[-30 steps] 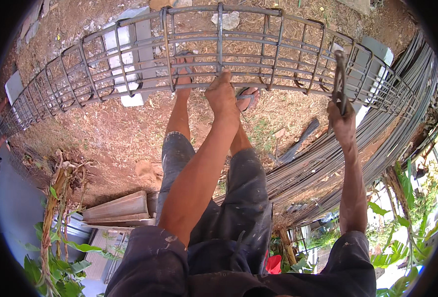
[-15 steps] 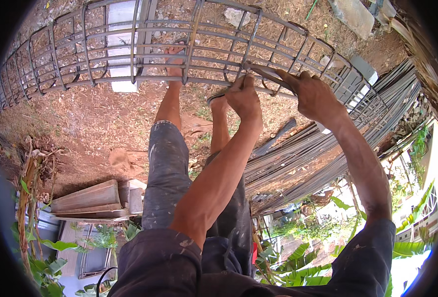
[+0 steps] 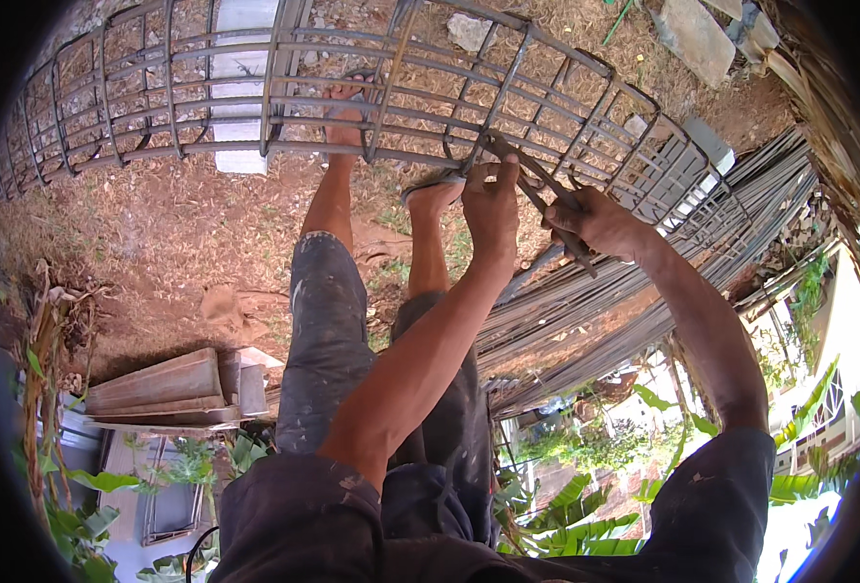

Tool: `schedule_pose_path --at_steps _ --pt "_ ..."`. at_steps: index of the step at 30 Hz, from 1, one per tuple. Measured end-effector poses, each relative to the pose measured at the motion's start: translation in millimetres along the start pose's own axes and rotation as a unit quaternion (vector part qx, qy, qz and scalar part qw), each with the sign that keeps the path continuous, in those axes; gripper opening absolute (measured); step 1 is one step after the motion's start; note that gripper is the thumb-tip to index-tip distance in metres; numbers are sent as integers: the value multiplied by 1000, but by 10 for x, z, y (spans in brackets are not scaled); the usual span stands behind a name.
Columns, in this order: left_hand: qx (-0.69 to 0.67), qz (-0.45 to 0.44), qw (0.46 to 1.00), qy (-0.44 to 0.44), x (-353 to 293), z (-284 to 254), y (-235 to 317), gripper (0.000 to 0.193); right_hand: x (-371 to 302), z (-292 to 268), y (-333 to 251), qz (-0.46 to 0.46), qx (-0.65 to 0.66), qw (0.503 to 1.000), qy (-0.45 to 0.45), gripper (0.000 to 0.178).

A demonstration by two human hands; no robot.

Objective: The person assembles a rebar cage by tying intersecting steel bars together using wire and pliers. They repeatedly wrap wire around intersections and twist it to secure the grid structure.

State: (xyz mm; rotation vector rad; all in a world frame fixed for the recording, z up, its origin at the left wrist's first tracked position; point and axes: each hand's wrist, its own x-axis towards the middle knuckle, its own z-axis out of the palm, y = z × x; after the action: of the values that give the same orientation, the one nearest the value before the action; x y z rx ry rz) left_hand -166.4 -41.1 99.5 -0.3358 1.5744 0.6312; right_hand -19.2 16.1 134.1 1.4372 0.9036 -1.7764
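Note:
A long steel rebar cage (image 3: 318, 129) with square stirrups arches across the upper part of the view. My right hand (image 3: 600, 223) grips a pair of dark pincers (image 3: 537, 180) by the handles, which stand somewhat apart. The pincers' jaws meet the cage's near bar at a stirrup. Just beside the jaws is my left hand (image 3: 490, 212), its fingers curled in a pinch close to that bar. Whatever lies between those fingers is too small or hidden to make out.
Beneath the cage lies a pale board (image 3: 242, 112). A large bundle of loose steel rods (image 3: 585, 325) stretches along the right. Wooden planks (image 3: 158, 384) are stacked at the lower left. Grey slabs (image 3: 692, 44) rest at the upper right. My feet stand on dry soil by the cage.
My right hand has come down and a little left, swinging the pincers steeper, and their handles have spread. My left hand has shifted slightly right and down.

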Motion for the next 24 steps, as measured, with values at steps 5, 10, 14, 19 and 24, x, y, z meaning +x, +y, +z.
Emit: schedule_pose_path --at_steps 5,10,14,19,24 --pt "-133 -141 961 -196 282 -297 -54 38 100 773 70 -39 351 935 6 48" --pt "-157 -155 960 -172 -26 -6 80 32 -142 407 24 1 54 997 58 59" --pt "-279 -177 944 7 192 589 -110 27 -543 393 19 -165 -419 781 433 69" --pt "-129 -214 953 171 220 856 -18 42 -155 206 135 38 -295 915 272 57" --pt "72 -140 987 34 -45 308 -35 52 154 908 539 -19 113 992 59 26"
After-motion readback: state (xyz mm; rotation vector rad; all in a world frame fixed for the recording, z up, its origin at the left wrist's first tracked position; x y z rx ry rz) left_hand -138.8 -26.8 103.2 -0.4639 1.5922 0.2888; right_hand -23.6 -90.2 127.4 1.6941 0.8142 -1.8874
